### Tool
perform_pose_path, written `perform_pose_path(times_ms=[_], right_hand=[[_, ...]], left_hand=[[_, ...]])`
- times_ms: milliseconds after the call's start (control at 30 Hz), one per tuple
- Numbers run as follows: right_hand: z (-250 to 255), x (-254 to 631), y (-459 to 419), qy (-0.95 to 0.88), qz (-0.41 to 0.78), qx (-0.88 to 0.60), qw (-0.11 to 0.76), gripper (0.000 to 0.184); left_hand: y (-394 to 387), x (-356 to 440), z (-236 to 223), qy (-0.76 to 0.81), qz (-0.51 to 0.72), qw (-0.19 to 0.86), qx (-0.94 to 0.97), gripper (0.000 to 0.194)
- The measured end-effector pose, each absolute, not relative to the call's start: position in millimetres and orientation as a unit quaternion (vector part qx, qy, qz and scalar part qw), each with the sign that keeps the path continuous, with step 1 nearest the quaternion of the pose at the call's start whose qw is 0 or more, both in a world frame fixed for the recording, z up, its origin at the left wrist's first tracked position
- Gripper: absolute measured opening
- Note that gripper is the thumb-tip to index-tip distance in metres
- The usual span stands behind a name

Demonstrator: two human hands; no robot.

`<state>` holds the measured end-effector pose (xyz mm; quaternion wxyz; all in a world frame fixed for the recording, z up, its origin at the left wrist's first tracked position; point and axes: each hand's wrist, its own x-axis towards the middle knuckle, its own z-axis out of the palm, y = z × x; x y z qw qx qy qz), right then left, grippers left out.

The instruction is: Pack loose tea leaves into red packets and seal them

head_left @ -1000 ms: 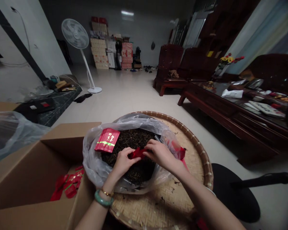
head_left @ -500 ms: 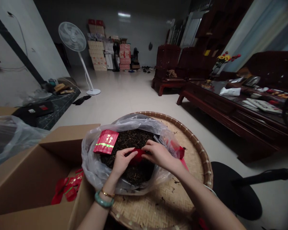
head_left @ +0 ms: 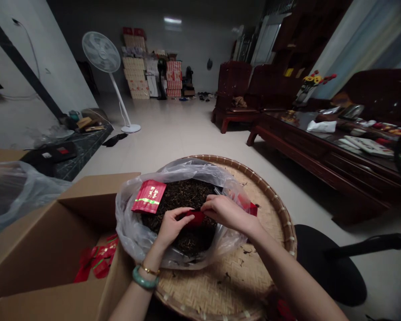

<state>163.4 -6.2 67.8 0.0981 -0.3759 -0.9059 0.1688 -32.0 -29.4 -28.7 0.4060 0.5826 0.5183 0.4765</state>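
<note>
Between my two hands is a small red tea packet (head_left: 195,219), its dark mouth edge facing up. My left hand (head_left: 172,224) pinches its left side between thumb and fingers. On the packet's right edge my right hand (head_left: 222,211) is closed, fingertips together. Both hands hover over dark loose tea leaves (head_left: 187,191) in a clear plastic bag (head_left: 130,232). A stack of red tea packets (head_left: 149,196) with gold print lies on the bag's left side. Part of a metal tool (head_left: 217,191) shows behind my right hand. The bag sits on a round woven bamboo tray (head_left: 217,285).
At the left stands an open cardboard box (head_left: 30,249) with several red packets (head_left: 102,258) inside. More red packets (head_left: 253,208) lie right of the bag. A black round stand base (head_left: 327,263) is beside the tray. Farther off are a white fan (head_left: 102,51) and a wooden table (head_left: 307,147).
The crumpled red packet has been straightened between my hands, and its upper edge now shows a dark opening. My hands stay over the tea; the view has shifted slightly.
</note>
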Motion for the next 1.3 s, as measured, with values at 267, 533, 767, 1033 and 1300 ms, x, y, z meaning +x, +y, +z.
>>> perform_pose_path(times_ms=[267,533,767,1033,1300], right_hand=[[74,160,-10,-0.914,0.141,-0.367,0.103,0.022],[75,154,-23,-0.921,0.122,-0.357,0.100,0.014],[65,133,-25,-0.899,0.067,-0.433,-0.001,0.015],[61,139,-23,-0.903,0.090,-0.417,0.044,0.019],[63,141,-17,-0.899,0.086,-0.425,0.057,0.020]], left_hand=[[-34,-33,-28,0.524,0.486,0.396,0.576,0.027],[-41,-32,-24,0.515,0.508,0.383,0.575,0.021],[-43,-33,-19,0.485,0.523,0.423,0.559,0.015],[-39,-38,-14,0.500,0.525,0.422,0.545,0.015],[-36,-26,-11,0.506,0.571,0.397,0.511,0.013]])
